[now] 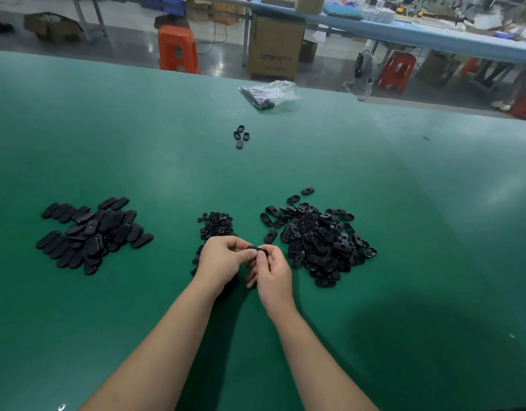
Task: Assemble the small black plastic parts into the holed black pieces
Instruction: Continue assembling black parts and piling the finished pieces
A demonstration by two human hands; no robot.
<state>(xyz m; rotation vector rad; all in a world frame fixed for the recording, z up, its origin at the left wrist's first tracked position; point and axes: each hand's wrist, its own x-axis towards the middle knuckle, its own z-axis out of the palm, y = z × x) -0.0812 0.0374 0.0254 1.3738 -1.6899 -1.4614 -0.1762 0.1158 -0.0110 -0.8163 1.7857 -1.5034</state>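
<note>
Both hands meet over the green table (167, 143) near its front middle. My left hand (223, 259) and my right hand (272, 271) pinch one black oval piece (256, 249) between their fingertips; most of it is hidden by the fingers. Just beyond and under my left hand lies a pile of small black plastic parts (215, 225). To the right sits a heap of holed black oval pieces (318, 238). On the left lies a heap of flat black oval pieces (91, 232) whose holes do not show.
A few loose black pieces (241, 136) lie further back at the centre, and a clear plastic bag (270, 93) with dark parts sits near the far edge. Beyond the table stand orange stools (177, 48), a cardboard box (275, 46) and a blue workbench (434, 37).
</note>
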